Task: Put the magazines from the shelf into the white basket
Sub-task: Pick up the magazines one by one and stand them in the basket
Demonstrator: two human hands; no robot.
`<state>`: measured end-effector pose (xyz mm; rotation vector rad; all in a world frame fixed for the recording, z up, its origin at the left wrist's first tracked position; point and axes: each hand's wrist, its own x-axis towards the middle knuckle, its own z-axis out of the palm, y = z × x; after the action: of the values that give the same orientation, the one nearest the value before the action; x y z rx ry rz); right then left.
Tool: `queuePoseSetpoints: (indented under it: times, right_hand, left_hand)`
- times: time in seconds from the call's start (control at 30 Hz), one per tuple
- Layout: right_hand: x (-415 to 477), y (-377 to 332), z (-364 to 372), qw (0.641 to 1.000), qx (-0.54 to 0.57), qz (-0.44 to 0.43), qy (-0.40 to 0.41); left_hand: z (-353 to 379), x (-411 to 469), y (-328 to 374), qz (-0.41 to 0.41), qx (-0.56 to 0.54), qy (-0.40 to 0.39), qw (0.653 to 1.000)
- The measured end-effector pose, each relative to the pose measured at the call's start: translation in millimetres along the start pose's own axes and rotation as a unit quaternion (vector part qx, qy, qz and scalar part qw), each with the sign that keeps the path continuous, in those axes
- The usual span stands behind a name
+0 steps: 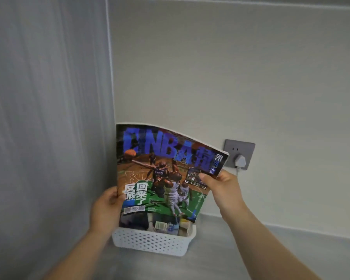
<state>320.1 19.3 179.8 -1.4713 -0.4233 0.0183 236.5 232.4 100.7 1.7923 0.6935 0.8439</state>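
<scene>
Drooping at its top corner, magazine (166,174) looks light, floppy. Left hand (106,209) and right hand (222,188) pinch opposite edges; side grips suit lowering into basket (153,242).

A: What are you counting?
B: One magazine (166,174) showing upright, two hands, left (107,207) and right (223,188), one white basket (152,242) at lower centre.
A: Anything else?
B: One wall socket (239,153), one plug (238,160).
</scene>
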Motion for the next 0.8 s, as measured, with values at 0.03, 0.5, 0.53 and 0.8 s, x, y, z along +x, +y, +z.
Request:
queuePoseSetpoints:
  times: [0.03,0.5,0.53,0.8]
  right_hand:
    - [6,3,6,1.000,-0.013,0.000,-0.010]
    - [41,38,44,0.998,-0.027,0.044,-0.044]
    - [39,45,42,0.998,-0.022,0.057,-0.032]
    - [36,78,30,0.990,-0.031,0.136,0.025]
  left_hand:
    - [2,5,-5,-0.003,0.017,0.002,1.000]
    - [4,39,-45,-0.055,-0.020,-0.016,0.998]
    - [6,39,-48,-0.047,0.003,-0.024,0.999]
    - [29,38,-54,-0.010,0.120,-0.043,0.992]
